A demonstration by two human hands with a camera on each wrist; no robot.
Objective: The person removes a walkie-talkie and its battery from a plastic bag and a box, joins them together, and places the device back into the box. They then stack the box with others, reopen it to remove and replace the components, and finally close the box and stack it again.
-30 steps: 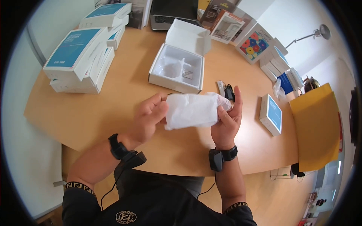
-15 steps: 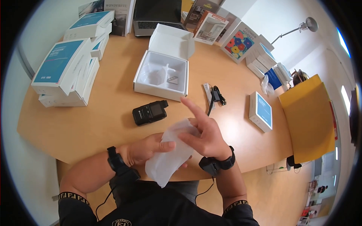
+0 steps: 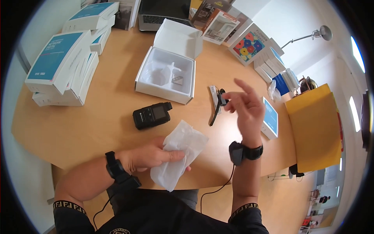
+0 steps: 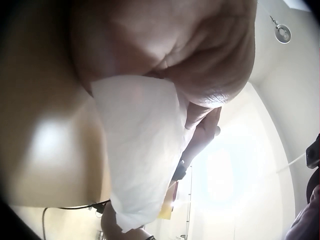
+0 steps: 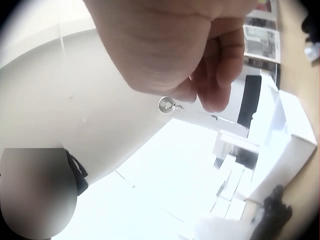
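My left hand [image 3: 152, 156] grips a crumpled, thin white sleeve [image 3: 180, 156] over the desk's near edge, thumb laid across its front. In the left wrist view the sleeve [image 4: 142, 150] hangs from under the palm. Raised to the right, my right hand [image 3: 247, 109] has its index finger extended and the others loosely bent, with nothing seen in it. Just beyond the left hand lies a black handheld radio [image 3: 152, 116] with a small screen. A black cable [image 3: 216, 111] and a white strip [image 3: 213, 95] lie by the right fingertips, partly overlapped by them.
An open white box [image 3: 165, 93] with a moulded tray stands mid-desk. Blue-and-white boxes [image 3: 58, 58] are stacked at left; another such box [image 3: 270, 119] lies behind the right wrist. A laptop [image 3: 165, 17] and books [image 3: 249, 43] line the back, a yellow folder [image 3: 313, 128] the right.
Both hands held the sleeve level over the desk at first, then lower and tilted near the edge. Now the right hand has let go and moved up and right; the left keeps the sleeve.
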